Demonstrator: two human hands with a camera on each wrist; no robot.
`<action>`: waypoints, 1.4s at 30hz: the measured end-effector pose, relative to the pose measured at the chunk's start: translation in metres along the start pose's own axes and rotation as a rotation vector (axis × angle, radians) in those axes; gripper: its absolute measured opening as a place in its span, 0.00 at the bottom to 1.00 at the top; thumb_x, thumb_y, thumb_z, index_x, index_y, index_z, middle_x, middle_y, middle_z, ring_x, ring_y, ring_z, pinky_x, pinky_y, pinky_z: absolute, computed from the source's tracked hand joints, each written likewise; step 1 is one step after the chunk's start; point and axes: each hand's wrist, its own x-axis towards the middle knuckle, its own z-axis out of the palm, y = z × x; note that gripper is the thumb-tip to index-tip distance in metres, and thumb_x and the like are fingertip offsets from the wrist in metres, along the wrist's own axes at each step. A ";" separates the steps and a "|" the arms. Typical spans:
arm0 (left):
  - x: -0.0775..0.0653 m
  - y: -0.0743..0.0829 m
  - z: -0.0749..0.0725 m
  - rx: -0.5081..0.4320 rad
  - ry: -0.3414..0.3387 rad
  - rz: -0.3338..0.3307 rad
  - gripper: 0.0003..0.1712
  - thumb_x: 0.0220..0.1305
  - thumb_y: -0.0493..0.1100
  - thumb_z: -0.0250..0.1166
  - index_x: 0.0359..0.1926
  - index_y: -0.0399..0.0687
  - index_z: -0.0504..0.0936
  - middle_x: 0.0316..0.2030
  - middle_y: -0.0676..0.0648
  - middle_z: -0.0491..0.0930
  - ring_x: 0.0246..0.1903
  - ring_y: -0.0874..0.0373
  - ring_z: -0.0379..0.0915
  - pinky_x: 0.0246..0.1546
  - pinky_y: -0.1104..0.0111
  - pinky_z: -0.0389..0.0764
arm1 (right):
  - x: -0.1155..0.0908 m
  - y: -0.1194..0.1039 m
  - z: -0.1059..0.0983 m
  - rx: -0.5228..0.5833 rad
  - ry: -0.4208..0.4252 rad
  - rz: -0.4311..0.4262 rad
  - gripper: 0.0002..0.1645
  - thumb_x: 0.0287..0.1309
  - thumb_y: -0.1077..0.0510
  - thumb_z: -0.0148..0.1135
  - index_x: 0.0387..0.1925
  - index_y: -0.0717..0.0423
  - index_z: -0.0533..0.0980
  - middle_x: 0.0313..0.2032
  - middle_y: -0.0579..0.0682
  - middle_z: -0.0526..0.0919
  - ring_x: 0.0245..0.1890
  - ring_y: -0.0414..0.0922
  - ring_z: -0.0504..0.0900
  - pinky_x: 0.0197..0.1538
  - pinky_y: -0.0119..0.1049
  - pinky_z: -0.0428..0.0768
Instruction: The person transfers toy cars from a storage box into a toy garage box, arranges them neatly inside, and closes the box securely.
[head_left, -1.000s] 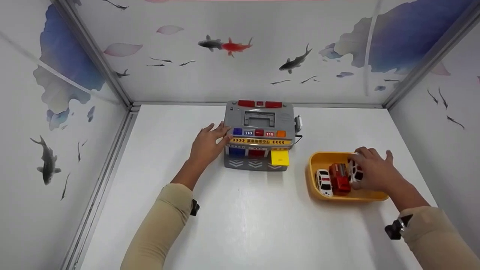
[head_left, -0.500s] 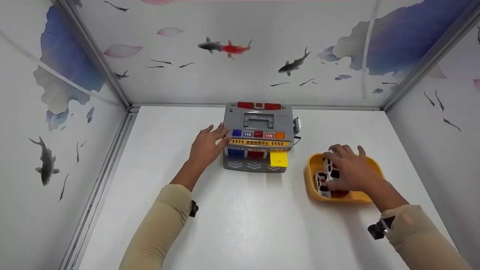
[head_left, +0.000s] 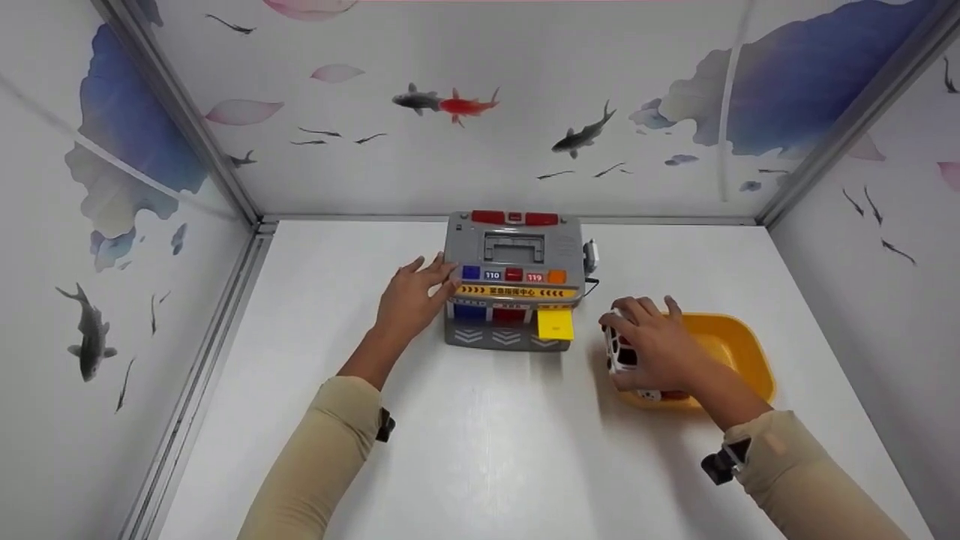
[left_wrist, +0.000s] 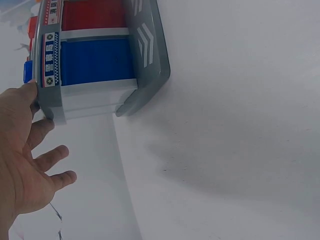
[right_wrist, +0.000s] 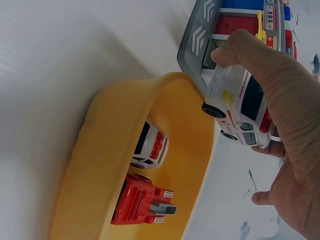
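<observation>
My right hand [head_left: 664, 341] grips a white toy van [right_wrist: 240, 95] with red and yellow markings between thumb and fingers. It holds the van over the left edge of the yellow bin [right_wrist: 120, 100], above the table. My left hand [head_left: 409, 304] rests against the left side of a grey toy emergency-station garage [head_left: 465, 238], thumb and index fingertip at its front top corner, the other fingers extended. Blue and red doors [left_wrist: 97, 60] fill two bays of the garage. A yellow door [head_left: 555, 325] is swung up and sticks out at its right bay.
In the bin lie a white toy car [right_wrist: 152, 147] with a red roof light bar and a red toy fire truck [right_wrist: 142, 200]. White panels printed with fish [head_left: 581, 139] enclose the table [head_left: 480, 450] at the back and sides.
My right hand has lifted the white van out of the bin and carried it left, past the other vehicles, toward the garage. The left hand stays at the garage's corner.
</observation>
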 end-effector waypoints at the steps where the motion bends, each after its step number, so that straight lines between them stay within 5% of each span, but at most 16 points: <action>1: 0.000 -0.001 0.000 -0.001 0.003 0.002 0.32 0.84 0.67 0.56 0.80 0.65 0.75 0.82 0.54 0.68 0.85 0.42 0.61 0.85 0.40 0.64 | 0.001 -0.002 0.001 0.007 0.005 -0.005 0.51 0.47 0.37 0.83 0.72 0.45 0.77 0.73 0.59 0.75 0.72 0.62 0.72 0.74 0.86 0.61; 42: -0.001 -0.002 0.005 -0.021 0.027 0.023 0.32 0.85 0.67 0.55 0.80 0.63 0.76 0.81 0.52 0.69 0.84 0.41 0.64 0.85 0.40 0.64 | 0.025 -0.052 0.058 0.060 -0.221 -0.018 0.55 0.53 0.35 0.84 0.79 0.47 0.75 0.79 0.61 0.72 0.80 0.62 0.67 0.85 0.80 0.38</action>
